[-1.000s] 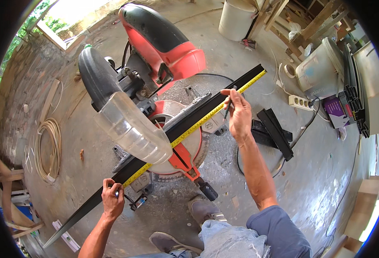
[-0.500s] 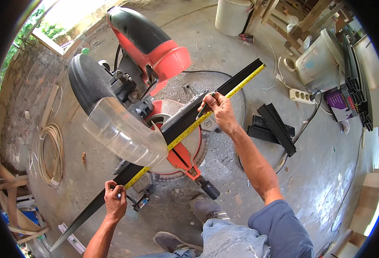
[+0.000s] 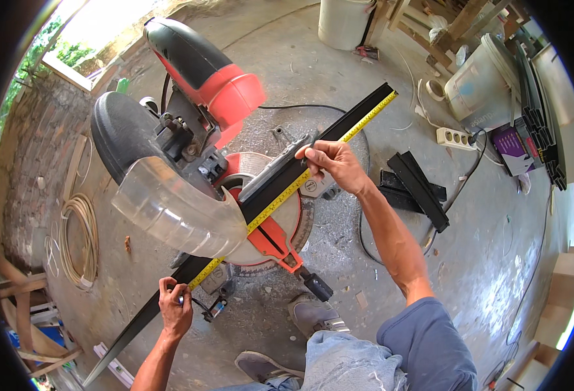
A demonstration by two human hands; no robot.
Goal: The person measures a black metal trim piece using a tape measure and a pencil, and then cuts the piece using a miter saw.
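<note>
A long black channel-shaped bar [image 3: 264, 202] lies diagonally across the bed of a red and black miter saw [image 3: 231, 98]. Along its near edge runs the yellow blade of a tape measure [image 3: 286, 195], stretched straight. My left hand [image 3: 175, 306] is closed on the tape measure at its lower left end, against the bar; the grip hides most of what it holds. Over the bar, right of the saw's clear curved guard [image 3: 183, 208], my right hand [image 3: 332, 163] pinches a thin dark pen [image 3: 312, 141]. The pen's tip is hidden by the fingers.
Short black bar pieces [image 3: 417, 189] lie stacked on the floor at right, near a white power strip [image 3: 456, 138] and a bucket [image 3: 482, 85]. A coiled hose [image 3: 78, 241] is at left. Black cable curves around the saw; the saw's handle [image 3: 317, 287] points toward my shoes.
My right hand has turned and shifted slightly up, lifting the pen off the tape's edge. My left hand stays closed at the tape's end. The view has shifted slightly.
</note>
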